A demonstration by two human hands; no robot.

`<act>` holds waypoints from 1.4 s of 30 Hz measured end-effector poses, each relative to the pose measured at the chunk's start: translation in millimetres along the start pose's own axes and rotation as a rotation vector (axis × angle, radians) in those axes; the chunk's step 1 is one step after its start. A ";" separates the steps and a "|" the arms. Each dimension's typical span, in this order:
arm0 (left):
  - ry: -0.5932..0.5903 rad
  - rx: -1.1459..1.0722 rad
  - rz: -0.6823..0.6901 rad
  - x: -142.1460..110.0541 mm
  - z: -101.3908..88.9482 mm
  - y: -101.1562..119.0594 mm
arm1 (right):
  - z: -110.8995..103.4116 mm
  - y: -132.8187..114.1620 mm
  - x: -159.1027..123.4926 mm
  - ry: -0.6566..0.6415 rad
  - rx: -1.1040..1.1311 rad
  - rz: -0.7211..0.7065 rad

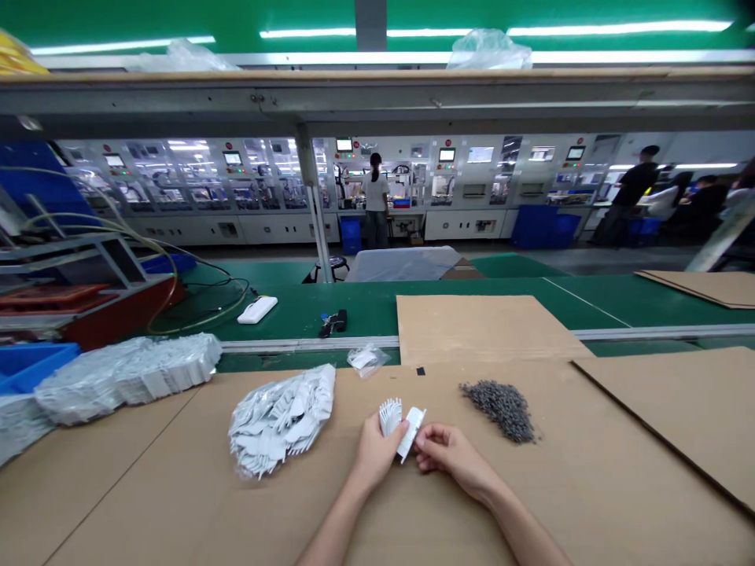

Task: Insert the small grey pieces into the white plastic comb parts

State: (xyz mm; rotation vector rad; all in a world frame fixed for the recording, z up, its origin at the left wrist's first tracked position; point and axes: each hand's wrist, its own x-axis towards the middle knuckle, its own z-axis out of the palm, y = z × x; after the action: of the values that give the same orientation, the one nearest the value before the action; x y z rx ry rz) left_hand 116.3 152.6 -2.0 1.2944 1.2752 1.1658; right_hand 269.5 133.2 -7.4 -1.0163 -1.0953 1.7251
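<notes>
My left hand [375, 454] is closed around a fanned stack of white plastic parts [390, 415]. One flat white part [411, 432] stands apart from the stack, tilted, under the left thumb. At this part's right edge is my right hand [449, 456], with thumb and fingers pinched together. Whatever the right fingertips hold is too small or hidden to make out. To the left lies a clear bag of white plastic parts [281, 424]. On the right, a pile of small dark grey pieces [501, 410] is spread on the cardboard [436, 519].
Wrapped stacks of white parts [135, 376] lie at the left beside a blue bin [35, 363]. A small clear bag [366, 360] sits behind my hands. Cardboard sheets [484, 326] rest on the green bench [366, 303]. An overhead shelf [377, 98] crosses above; people stand by distant machines.
</notes>
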 end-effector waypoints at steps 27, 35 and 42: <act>-0.133 -0.131 -0.018 -6.1 5.7 3.9 | 5.6 -5.3 1.8 0.170 -0.115 -0.240; -0.176 -0.003 0.099 -11.8 4.7 4.0 | -7.8 -4.1 2.7 0.054 -0.044 -0.029; -0.213 0.074 0.122 -10.3 5.6 2.9 | -15.7 -4.4 0.1 -0.007 -0.067 0.043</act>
State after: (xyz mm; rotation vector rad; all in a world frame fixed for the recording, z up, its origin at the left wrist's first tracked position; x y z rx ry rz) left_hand 122.2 142.3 0.2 1.5257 1.1046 1.0403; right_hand 284.9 138.6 -7.9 -1.0827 -1.1500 1.7378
